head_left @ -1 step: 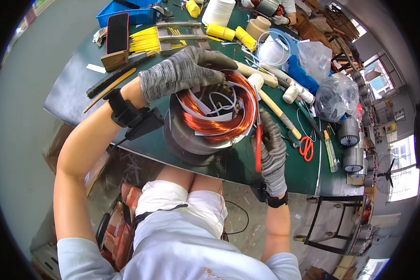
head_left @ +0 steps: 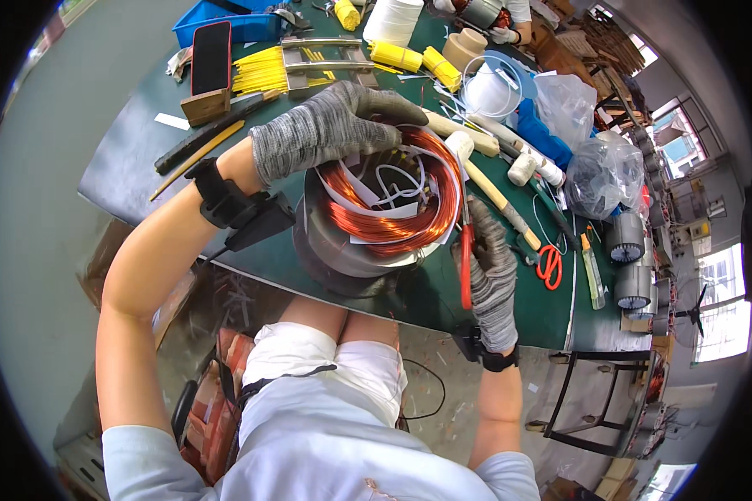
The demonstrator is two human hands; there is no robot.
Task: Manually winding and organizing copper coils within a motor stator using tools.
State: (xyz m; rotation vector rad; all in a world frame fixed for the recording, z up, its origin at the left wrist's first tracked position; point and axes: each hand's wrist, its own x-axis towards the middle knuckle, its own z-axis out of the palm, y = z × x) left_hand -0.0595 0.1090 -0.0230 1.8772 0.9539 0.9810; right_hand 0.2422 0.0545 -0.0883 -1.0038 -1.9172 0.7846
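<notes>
A motor stator (head_left: 342,250) with a grey metal body stands near the table's front edge. Copper winding wire (head_left: 372,219) circles its top, with white insulation paper and white leads inside the ring. My left hand (head_left: 330,125), in a grey knit glove, curls over the far left part of the winding, thumb and fingers on the wires. In my gloved right hand (head_left: 491,271) is a red-handled tool (head_left: 465,267), held upright at the winding's right edge. Its tip is partly hidden against the coil, so its exact kind is unclear.
Red-handled scissors (head_left: 549,265), a cutter knife (head_left: 593,271) and a mallet (head_left: 522,169) lie to the right. Yellow strips (head_left: 259,71), a phone on a stand (head_left: 210,63) and a blue tray (head_left: 255,29) are behind. Another person's gloved hand (head_left: 503,35) works at the far side.
My right hand and the red-handled tool have shifted very slightly to the right. My left hand stays on the winding.
</notes>
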